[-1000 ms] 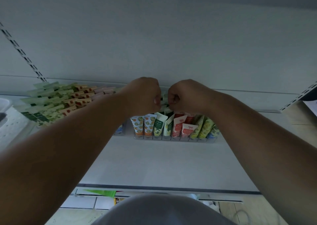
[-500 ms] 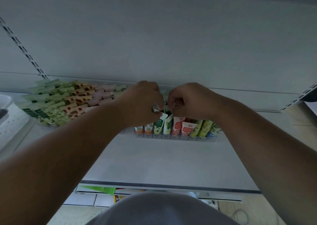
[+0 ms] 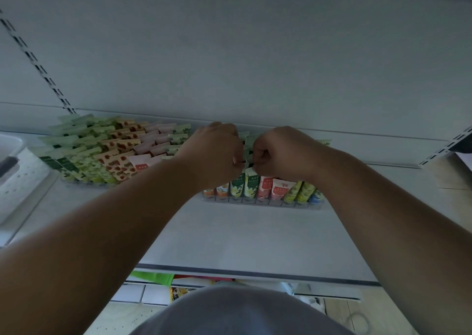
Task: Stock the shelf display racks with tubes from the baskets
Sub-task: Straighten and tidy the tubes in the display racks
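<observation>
Two clear display racks stand on the white shelf (image 3: pixel 229 232). The left rack (image 3: pixel 84 182) is packed with green, orange-patterned and pink tubes (image 3: pixel 112 153). The right rack (image 3: pixel 263 203) holds rows of orange, green, red and yellow-green tubes. Over the right rack's green-and-white row, my left hand (image 3: pixel 217 153) and my right hand (image 3: pixel 281 153) meet with curled fingers. Between them they pinch the top edge of a green-and-white tube (image 3: pixel 249 181) standing in that row. The rear tubes of this rack are hidden behind my hands.
A white perforated basket (image 3: pixel 15 181) sits at the shelf's left end. The shelf's back panel rises behind the racks, with slotted uprights at both sides. Below the shelf's front edge lie packaged goods on a lower level (image 3: pixel 163 278).
Both hands have stayed together over the right rack, lowering slightly onto the green-and-white row. The head view has shifted a little, so the racks sit higher in the picture.
</observation>
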The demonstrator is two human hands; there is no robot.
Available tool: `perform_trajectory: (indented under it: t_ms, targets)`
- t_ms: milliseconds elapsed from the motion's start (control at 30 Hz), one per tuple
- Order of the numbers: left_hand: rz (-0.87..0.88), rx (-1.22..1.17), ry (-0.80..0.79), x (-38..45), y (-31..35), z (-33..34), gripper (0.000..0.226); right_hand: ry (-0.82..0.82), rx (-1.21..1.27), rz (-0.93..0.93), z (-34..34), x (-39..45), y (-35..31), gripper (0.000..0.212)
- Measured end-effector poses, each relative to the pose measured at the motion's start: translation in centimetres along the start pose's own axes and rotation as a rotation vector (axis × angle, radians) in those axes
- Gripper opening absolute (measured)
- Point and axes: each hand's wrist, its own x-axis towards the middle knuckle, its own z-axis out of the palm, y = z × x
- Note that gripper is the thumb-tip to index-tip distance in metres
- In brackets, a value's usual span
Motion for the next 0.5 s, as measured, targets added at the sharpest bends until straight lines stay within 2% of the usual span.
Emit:
perform_trajectory:
  t_ms: [133,267,400,500]
  targets:
    - [-0.018,-0.005,0.012,-0.2,0.3,-0.1,0.007,-0.007,0.002,-0.003,-0.1,0.0,0.3,0.008]
    - [-0.02,-0.044,0.088,-0.6,0.7,-0.1,0.023,0.017,0.02,-0.051,-0.3,0.0,0.9,0.007]
    - [-0.066,-0.083,0.171,-1.5,0.5,-0.7,0.015,0.057,0.012,-0.104,-1.1,-0.1,1.2,0.004]
    - [-0.036,-0.057,0.21,-2.3,0.1,-1.2,0.012,0.08,-0.001,-0.15,-0.8,0.1,0.3,0.009]
